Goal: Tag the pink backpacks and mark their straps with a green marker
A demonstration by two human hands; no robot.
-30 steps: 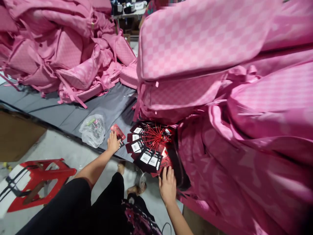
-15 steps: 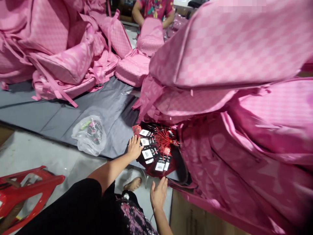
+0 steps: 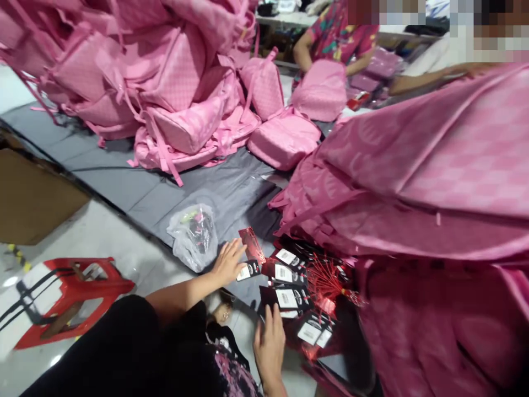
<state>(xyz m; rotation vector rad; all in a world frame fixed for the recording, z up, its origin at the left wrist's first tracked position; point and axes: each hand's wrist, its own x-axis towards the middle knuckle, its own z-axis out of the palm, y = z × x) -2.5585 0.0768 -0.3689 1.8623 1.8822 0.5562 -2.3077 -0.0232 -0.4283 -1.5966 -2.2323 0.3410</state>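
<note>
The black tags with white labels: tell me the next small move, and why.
Perhaps the right hand should spread the stacked tags beside it: one white label there seems to partly cover another, while the left hand is at a different tag.

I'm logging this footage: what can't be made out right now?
In the head view:
Print on the white labels: too small and blurred.
Exact contents of the plastic bag: obscured by crinkled film.
Pink bags at right: cut off by the picture's edge.
Whether the left hand grips the black tag: its fingers hide the contact.
</note>
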